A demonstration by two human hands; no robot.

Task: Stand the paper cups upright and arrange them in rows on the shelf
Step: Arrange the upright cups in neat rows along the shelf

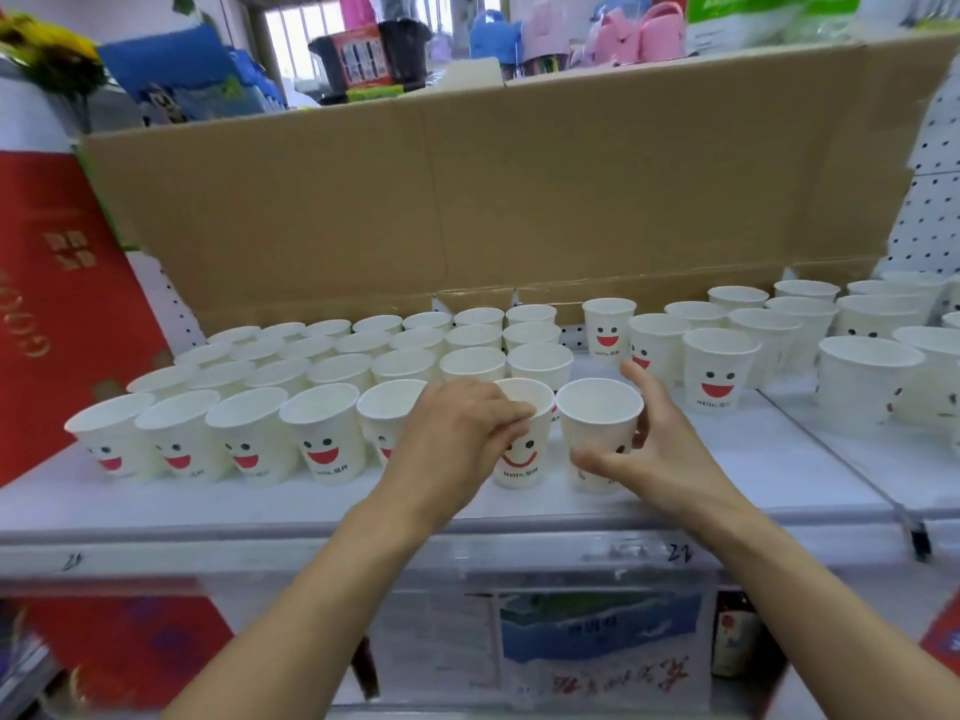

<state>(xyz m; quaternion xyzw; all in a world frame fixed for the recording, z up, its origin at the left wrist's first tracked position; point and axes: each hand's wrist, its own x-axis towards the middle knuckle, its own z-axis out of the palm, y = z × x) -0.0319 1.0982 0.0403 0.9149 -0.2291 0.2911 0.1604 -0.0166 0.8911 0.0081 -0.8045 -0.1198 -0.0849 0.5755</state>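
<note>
A: What lies nearest the camera?

B: The white front edge of the shelf (208, 504), with a clear label strip (311, 558) below it that carries handwritten numbers. Two bare forearms reach in over that edge.

A: And the left hand?

B: The left hand (457, 433) sits over the near left side of the smiling cup (519, 454). Its fingers (509, 407) are curled and pressed together, pinching the rim. That cup stands upright on the shelf, in the front row.

A: The right one?

B: The right hand (660, 454) is wrapped round the end cup (597, 439), which stands upright just beside the smiling cup on its right. The thumb lies across the low front of the cup. The right hand's fingers (636, 374) are spread round the cup's far right side, with the forefinger straight and raised behind the rim.

A: What about the rest of that row?

B: Five more front cups (322, 433) stand upright to the left of the left hand, rims close together, red-mouthed faces turned outward. Behind them the back rows (363, 350) of upright cups run away from the shelf edge, packed rim to rim.

A: And further right?

B: The loose cups (719, 366) stand upright just beyond the right hand, less evenly spaced than the rows.

A: Farthest back?

B: A cardboard sheet (519, 189) stands upright behind all the cups, and a red box (62, 304) leans at the shelf's left end.
</note>
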